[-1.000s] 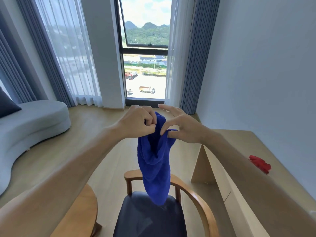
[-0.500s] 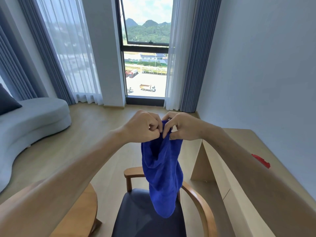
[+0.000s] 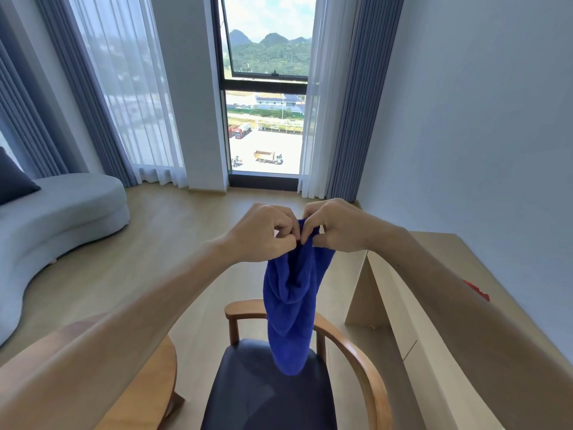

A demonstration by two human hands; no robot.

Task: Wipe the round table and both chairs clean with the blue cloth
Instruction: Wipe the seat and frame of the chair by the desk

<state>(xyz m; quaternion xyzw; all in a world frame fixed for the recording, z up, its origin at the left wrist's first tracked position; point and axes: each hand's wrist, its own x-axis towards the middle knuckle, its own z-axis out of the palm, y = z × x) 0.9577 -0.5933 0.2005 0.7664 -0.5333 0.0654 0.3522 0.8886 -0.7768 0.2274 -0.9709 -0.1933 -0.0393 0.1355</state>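
- Left hand (image 3: 263, 235) and right hand (image 3: 336, 226): fingers curled tight, both pinching the top edge of the blue cloth (image 3: 291, 308). Knuckles of the two hands nearly touching, held up in the air at arm's reach.
- Cloth hangs straight down from the pinch, bunched and folded in on itself, a deep crease down the middle, tapering to a rounded tip. Saturated blue, plush towel-like nap. No stain or wet patch that I can make out.
- Cloth tip hangs over the seat of the chair (image 3: 356, 346) directly under the hands; whether it touches the dark cushion can't be told, it looks just clear of it.
- Chair: curved wooden arm and back rail, dark padded seat. Only this one chair in view; second chair not seen.
- Round table (image 3: 145, 395) below and to the left of the hands, mostly hidden behind the left forearm; wooden top, only an edge shows.
- Progress, my read: cloth is off every surface, so no wiping under way right now. Looks like the cloth is being opened out or re-gripped. Nothing shows which surfaces are already cleaned; table and chairs all may be left.
- Farther out: wooden desk (image 3: 440, 271) right of the hands with a red item (image 3: 477, 291) on it, grey sofa (image 3: 62, 218) far left, window (image 3: 266, 88) ahead.
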